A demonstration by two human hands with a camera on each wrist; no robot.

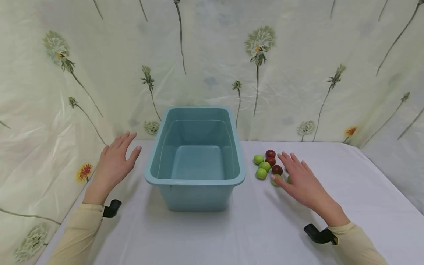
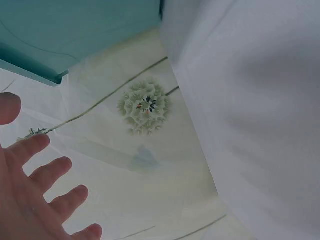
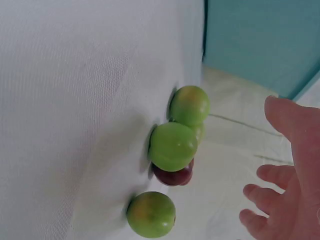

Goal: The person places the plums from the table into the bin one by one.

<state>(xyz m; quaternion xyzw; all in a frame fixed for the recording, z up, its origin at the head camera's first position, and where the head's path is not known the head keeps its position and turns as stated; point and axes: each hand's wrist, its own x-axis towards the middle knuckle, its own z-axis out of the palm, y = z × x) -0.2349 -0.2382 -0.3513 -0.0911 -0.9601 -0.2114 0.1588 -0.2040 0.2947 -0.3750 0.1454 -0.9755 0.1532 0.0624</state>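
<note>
A blue-green plastic tub stands upright mid-table with nothing inside. To its left my left hand is held with fingers spread, apart from the tub; in the left wrist view the same hand holds nothing. Right of the tub, several small round fruits lie in a cluster: green ones and dark red ones. My right hand hovers over the near right side of that cluster, fingers extended, hiding part of it. In the right wrist view, a green fruit lies a little apart from the others.
A white cloth covers the table. Behind it and at the left hangs a pale curtain printed with dandelions. Each wrist carries a black camera mount, one at the left wrist and one at the right.
</note>
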